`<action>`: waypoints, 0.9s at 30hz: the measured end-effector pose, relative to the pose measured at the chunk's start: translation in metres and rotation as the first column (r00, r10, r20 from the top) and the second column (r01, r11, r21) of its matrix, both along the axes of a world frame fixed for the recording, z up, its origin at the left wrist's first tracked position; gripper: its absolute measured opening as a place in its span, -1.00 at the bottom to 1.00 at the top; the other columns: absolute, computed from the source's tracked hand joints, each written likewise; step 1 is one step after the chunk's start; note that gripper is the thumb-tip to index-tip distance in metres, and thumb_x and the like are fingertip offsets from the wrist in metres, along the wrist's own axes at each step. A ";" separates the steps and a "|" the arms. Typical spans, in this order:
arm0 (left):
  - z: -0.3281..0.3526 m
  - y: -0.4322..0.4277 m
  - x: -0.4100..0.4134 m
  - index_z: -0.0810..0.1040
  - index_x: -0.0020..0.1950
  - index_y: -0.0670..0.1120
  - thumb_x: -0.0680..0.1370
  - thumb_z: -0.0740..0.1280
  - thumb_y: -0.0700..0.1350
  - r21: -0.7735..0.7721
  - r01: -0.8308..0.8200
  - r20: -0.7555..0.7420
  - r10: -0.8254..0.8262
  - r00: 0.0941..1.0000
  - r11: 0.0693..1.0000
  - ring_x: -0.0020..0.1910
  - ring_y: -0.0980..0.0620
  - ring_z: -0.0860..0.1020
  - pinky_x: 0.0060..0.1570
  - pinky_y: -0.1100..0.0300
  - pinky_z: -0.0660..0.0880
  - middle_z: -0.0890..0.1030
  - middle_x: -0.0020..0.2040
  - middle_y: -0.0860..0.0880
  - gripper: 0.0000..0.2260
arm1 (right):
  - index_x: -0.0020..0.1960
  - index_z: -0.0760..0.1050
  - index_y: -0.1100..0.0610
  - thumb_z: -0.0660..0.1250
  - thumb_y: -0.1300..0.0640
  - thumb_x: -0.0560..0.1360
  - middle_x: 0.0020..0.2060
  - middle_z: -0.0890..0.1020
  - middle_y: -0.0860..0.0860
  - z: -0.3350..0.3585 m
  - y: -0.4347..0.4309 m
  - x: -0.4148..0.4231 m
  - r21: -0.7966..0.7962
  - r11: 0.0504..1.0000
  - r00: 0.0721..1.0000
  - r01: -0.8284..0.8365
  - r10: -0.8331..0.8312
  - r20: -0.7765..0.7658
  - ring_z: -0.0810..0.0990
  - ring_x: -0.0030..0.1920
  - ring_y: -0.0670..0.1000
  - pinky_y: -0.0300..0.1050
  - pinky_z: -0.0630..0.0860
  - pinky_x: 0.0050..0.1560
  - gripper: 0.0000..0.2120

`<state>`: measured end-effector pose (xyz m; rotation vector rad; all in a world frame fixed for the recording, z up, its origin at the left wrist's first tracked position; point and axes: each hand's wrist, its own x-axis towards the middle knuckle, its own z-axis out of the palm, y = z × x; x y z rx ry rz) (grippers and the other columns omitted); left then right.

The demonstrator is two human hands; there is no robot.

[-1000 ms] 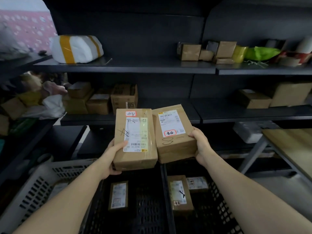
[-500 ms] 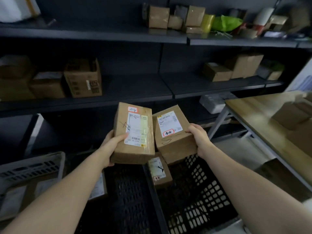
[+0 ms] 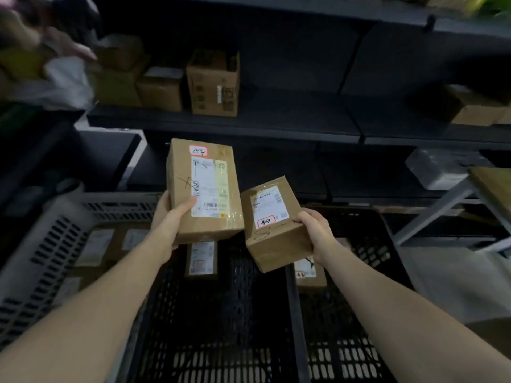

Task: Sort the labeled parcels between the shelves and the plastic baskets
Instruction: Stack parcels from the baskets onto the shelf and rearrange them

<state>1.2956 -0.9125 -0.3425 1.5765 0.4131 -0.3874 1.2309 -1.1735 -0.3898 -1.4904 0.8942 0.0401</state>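
My left hand [image 3: 171,222] grips a tall brown parcel [image 3: 203,189] with a white label and a red-edged sticker at its top. My right hand [image 3: 315,230] grips a smaller brown parcel [image 3: 273,225], tilted and held lower, with a red-edged sticker near its lower edge. Both parcels hang above two black plastic baskets [image 3: 293,313]. One labeled parcel [image 3: 201,259] lies in the left black basket, and another labeled parcel [image 3: 309,273] lies in the right one. A grey basket [image 3: 52,244] at the left holds several labeled parcels.
Dark shelves [image 3: 249,125] run behind the baskets, carrying cardboard boxes [image 3: 213,84] at the middle left and further boxes [image 3: 481,111] at the right. A white bag [image 3: 66,84] lies on the left shelf. A wooden table [image 3: 495,186] on a grey frame stands at the right.
The view swung back left and down. My right hand lowered and tilted its parcel away from the left parcel; the two no longer sit side by side.
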 end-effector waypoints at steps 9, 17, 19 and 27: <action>-0.066 0.022 -0.012 0.17 0.49 0.16 0.50 0.38 0.03 0.000 -0.078 0.024 0.078 0.997 0.997 -0.14 0.18 0.46 -0.30 0.20 0.34 0.45 0.15 0.10 -0.37 | 0.46 0.29 0.02 0.44 -0.08 0.29 0.31 0.41 0.16 -0.088 0.050 0.014 0.122 0.992 0.995 -0.018 0.030 -0.094 0.48 0.19 0.18 0.07 0.54 0.13 -0.22; -0.090 0.033 -0.013 0.19 0.47 0.19 0.51 0.37 0.03 0.009 -0.066 -0.041 0.066 0.997 0.998 -0.14 0.12 0.47 -0.24 0.13 0.37 0.49 0.14 0.04 -0.42 | 0.36 0.36 0.05 0.42 -0.15 0.35 0.35 0.19 0.14 -0.090 0.057 0.022 0.031 0.997 0.952 -0.073 0.079 -0.296 0.29 0.07 0.10 -0.02 0.43 0.06 -0.35; -0.094 0.033 -0.008 0.16 0.48 0.21 0.49 0.39 0.04 0.014 -0.034 -0.010 0.034 0.999 0.999 -0.07 0.09 0.48 -0.08 0.07 0.40 0.48 0.18 0.07 -0.37 | 0.19 0.47 0.06 0.52 -0.27 0.07 0.28 0.36 0.13 -0.104 0.060 0.028 0.056 0.997 0.939 -0.054 0.070 -0.338 0.41 0.15 0.15 0.06 0.51 0.12 -0.23; -0.094 0.038 0.020 0.12 0.51 0.17 0.51 0.36 0.05 -0.002 -0.034 0.043 0.034 0.998 0.999 0.04 0.05 0.45 -0.11 0.10 0.38 0.44 0.30 0.06 -0.36 | 0.42 0.30 -0.07 0.47 -0.24 0.19 0.33 0.37 0.16 -0.120 0.118 -0.004 0.242 0.869 0.886 0.432 -0.361 -0.290 0.52 0.04 0.23 0.17 0.59 0.00 -0.14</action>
